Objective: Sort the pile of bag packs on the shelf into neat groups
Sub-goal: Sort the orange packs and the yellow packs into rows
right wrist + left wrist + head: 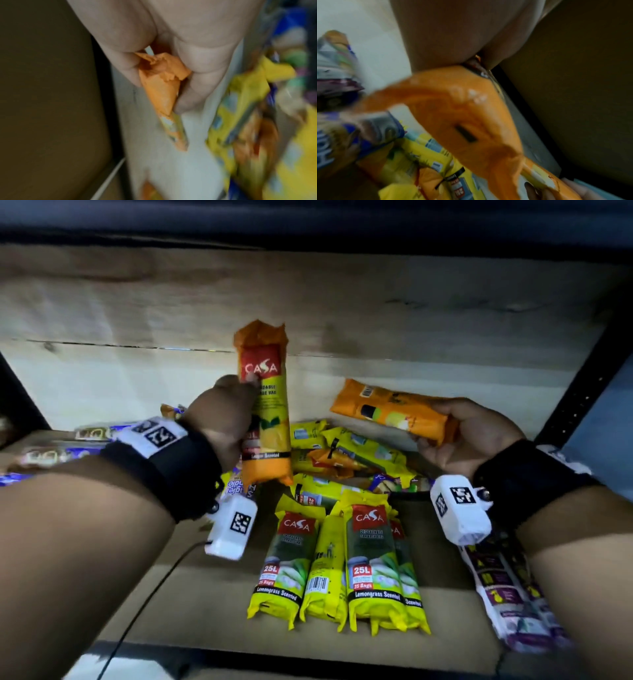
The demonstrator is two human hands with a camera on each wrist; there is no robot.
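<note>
1. L hand [219, 422] is wrapped round the mid-body of an upright orange CASA pack [265, 405], label facing the head cam, thumb over the red logo patch. It's held above the shelf, not resting on anything.
2. R hand [469, 433] holds a second orange pack [394, 412] lying roughly level, back side w/ barcode up, gripped at its right end. R wrist cam shows fingers [204, 70] and thumb pinching the crimped end flap.
3. Both packs are lifted clear of the unsorted heap [342, 453] of yellow and orange packs at mid-shelf, which lies just below and between the hands.
4. Handling, my read: rolled garbage bags in thin glossy film, so light, soft and squashy, not fragile. The film looks slick, and the L wrist cam shows the wrapper creasing under grip.
5. Best hold is prob. round the fat middle, as L does. The end pinch in R is weaker; the flap could slip or the pack swing.
6. Yellow lemongrass row [339, 570] is already lined up at the front edge of the wooden shelf [445, 320]. Blue packs [58, 450] sit far left, purple-and-white packs [513, 587] at front right.
7. No orange group is visible yet. Bare board behind the heap looks like the likely spot.
</note>
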